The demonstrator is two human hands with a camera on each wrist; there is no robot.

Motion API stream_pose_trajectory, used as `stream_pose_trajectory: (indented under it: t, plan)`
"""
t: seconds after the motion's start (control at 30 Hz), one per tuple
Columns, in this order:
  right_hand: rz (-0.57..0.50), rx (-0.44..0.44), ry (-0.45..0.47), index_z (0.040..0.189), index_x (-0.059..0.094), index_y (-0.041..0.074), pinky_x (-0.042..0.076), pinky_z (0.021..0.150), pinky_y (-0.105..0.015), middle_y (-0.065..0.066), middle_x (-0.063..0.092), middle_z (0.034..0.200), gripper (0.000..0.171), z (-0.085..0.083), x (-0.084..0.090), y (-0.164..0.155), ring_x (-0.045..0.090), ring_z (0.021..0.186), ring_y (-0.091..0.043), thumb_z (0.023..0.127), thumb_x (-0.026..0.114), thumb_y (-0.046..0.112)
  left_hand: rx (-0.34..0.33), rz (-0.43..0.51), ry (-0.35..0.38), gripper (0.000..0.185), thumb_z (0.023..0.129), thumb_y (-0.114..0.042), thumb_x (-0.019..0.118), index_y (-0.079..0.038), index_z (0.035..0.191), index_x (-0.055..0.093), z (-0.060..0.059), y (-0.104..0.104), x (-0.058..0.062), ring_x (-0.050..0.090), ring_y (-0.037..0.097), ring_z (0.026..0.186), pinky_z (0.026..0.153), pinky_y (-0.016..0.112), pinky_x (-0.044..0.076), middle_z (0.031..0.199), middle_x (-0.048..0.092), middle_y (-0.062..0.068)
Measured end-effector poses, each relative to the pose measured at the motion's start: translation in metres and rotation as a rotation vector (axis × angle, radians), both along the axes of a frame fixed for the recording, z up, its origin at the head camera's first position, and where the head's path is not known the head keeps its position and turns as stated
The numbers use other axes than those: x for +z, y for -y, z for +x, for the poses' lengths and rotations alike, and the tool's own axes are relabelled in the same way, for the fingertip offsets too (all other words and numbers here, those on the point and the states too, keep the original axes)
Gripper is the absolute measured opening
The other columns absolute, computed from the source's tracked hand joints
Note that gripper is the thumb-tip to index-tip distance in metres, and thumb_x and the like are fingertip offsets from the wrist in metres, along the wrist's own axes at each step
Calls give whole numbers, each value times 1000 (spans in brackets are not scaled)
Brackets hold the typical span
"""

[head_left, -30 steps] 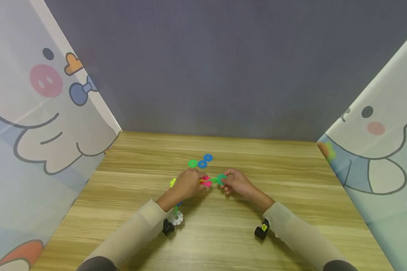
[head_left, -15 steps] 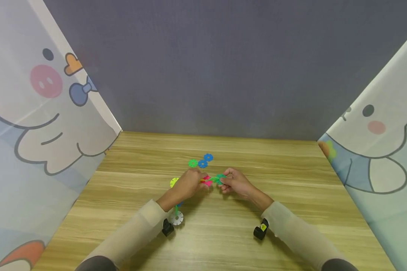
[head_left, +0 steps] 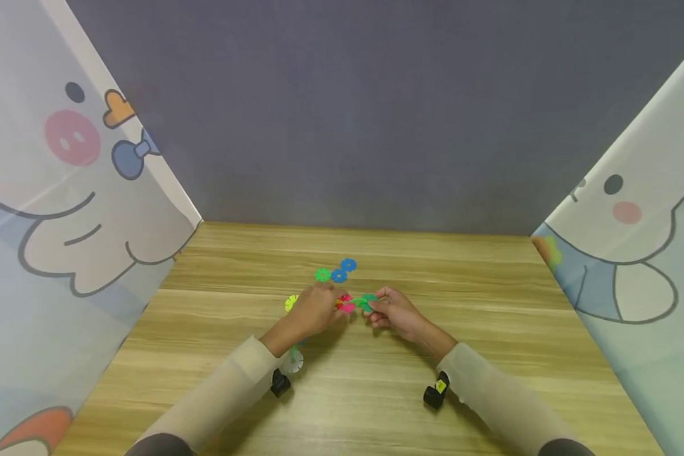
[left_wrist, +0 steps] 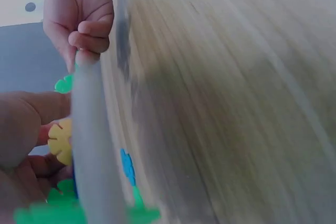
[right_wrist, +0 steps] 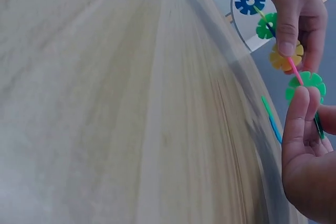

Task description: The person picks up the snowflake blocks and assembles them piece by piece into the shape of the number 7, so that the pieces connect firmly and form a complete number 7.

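Observation:
Near the middle of the table both hands hold a chain of slotted plastic snowflake discs. My left hand (head_left: pixel 317 308) pinches it at a yellow disc (left_wrist: pixel 60 141), next to a pink disc (head_left: pixel 346 304). My right hand (head_left: pixel 398 312) pinches a dark green disc (right_wrist: pixel 319 125) between thumb and fingers. Between the hands, a lighter green disc (right_wrist: pixel 307 86) links the pink and dark green ones. Beyond the left hand, the chain carries on with green, blue (right_wrist: pixel 250 1) and green discs. A white disc (head_left: pixel 293 361) shows beside the left wrist; the hand and sleeve hide part of the chain.
Behind the hands lie a loose green disc (head_left: pixel 322 275) and two blue discs (head_left: pixel 348 265). A lime-yellow disc (head_left: pixel 291 303) shows left of the left hand. A grey panel (head_left: pixel 365 126) stands at the table's back, with cartoon-printed sheets at both sides.
Both hands stay almost in place, still holding the chain. The right fingers shift slightly at the dark green disc, and the head view moves a little.

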State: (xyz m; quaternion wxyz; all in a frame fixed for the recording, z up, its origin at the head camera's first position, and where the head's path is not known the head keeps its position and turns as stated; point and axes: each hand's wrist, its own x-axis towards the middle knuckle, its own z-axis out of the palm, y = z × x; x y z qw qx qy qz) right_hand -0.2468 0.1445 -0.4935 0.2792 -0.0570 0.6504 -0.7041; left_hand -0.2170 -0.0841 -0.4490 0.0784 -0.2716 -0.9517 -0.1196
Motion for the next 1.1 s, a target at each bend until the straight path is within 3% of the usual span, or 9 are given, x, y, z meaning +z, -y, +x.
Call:
stream_pose_trajectory:
  t: [0.2,0.37,0.6,0.8,1.1]
  plan:
    - [-37,-52,16,115,41,2,57,59,-18,0,73,80,14,2,-1,6,62,61,-4,105,51,3,54,19,29,40,92,-29,78,-5,123,72,2,-4,4,68,35,106,90,54,57,119,72,14]
    - [-40,-53,5,111,40,4,55,58,-17,1,72,79,14,5,-1,14,62,61,-4,104,52,5,67,10,41,43,91,-28,79,-7,126,70,3,-9,6,65,33,114,99,57,53,124,70,11]
    - [-48,-37,31,108,44,6,53,56,-16,3,68,74,11,8,-2,21,60,60,-4,104,54,5,37,-16,45,50,89,-40,78,-12,129,69,2,-13,4,64,29,119,101,52,54,127,70,7]
    - [-55,-9,52,104,45,8,52,54,-16,2,67,74,10,9,-2,23,60,60,-4,103,55,8,26,-42,46,51,90,-45,76,-14,130,69,2,-14,0,63,31,124,103,57,53,131,70,6]
    - [-37,39,75,96,49,12,53,55,-17,4,66,75,9,9,-4,24,62,65,-5,103,55,9,52,-94,29,52,90,-50,74,-15,129,70,3,-17,-7,62,32,125,106,57,51,128,71,5]
